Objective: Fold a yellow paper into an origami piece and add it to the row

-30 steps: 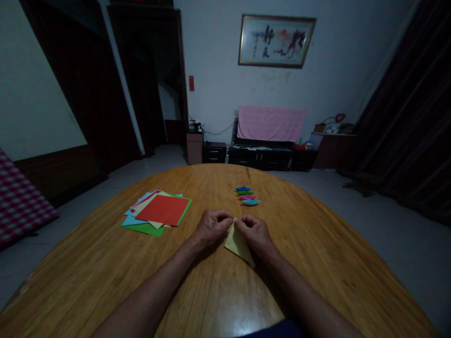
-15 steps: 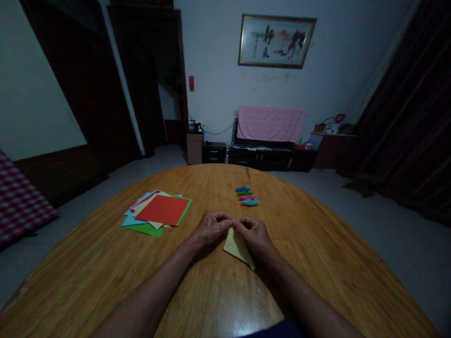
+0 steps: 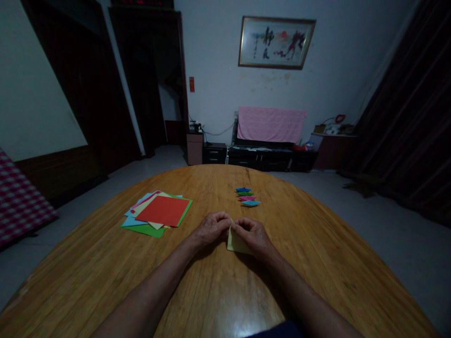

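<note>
Two hands, one yellow paper

Here's the left hand [image 3: 213, 228], fingers pinched at the top corner of the folded yellow paper [image 3: 238, 242]; the right hand [image 3: 254, 235] clamps it alongside, low over the desk [image 3: 207, 291]. Contact underneath is hard to make out. Beyond, four small paper boats [image 3: 248, 197]; leftward, loose coloured sheets [image 3: 164, 211].

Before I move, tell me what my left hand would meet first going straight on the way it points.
Your left hand would most likely meet the right hand first, at the top of the yellow paper; exact depth there is unclear.
</note>
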A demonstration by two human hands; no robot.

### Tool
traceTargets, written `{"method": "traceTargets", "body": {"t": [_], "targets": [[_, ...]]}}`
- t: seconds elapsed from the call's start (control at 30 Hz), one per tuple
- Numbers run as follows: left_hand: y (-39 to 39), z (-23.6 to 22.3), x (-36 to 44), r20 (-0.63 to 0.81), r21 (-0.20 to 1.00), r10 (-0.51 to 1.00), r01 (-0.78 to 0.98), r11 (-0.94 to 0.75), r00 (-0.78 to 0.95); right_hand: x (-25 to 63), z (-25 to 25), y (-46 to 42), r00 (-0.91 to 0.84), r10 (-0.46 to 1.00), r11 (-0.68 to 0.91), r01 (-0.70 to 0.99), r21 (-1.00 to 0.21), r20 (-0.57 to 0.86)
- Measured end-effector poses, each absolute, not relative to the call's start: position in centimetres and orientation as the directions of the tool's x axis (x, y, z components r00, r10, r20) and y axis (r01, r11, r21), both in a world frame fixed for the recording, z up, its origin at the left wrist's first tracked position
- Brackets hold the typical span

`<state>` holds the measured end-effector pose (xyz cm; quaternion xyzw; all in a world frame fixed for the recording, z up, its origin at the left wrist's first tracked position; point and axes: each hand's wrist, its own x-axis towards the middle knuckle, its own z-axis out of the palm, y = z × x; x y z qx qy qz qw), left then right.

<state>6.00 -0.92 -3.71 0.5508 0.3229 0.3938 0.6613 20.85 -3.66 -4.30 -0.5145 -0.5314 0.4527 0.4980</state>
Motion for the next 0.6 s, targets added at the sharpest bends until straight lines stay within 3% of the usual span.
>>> {"method": "traceTargets", "body": {"t": [0.33, 0.6], "targets": [[-1.2, -2.4, 5.5, -0.114, 0.991, 0.895, -0.012, 0.132, 0.431, 21.0, -3.8, -3.7, 0.053, 0.997, 0.053, 0.142, -0.988, 0.061], [-1.2, -3.4, 5.9, 0.008, 0.996, 0.903, -0.082, 0.030, 0.431, 20.8, -3.6, -4.0, 0.033, 0.998, 0.056, 0.126, -0.990, 0.060]]}}
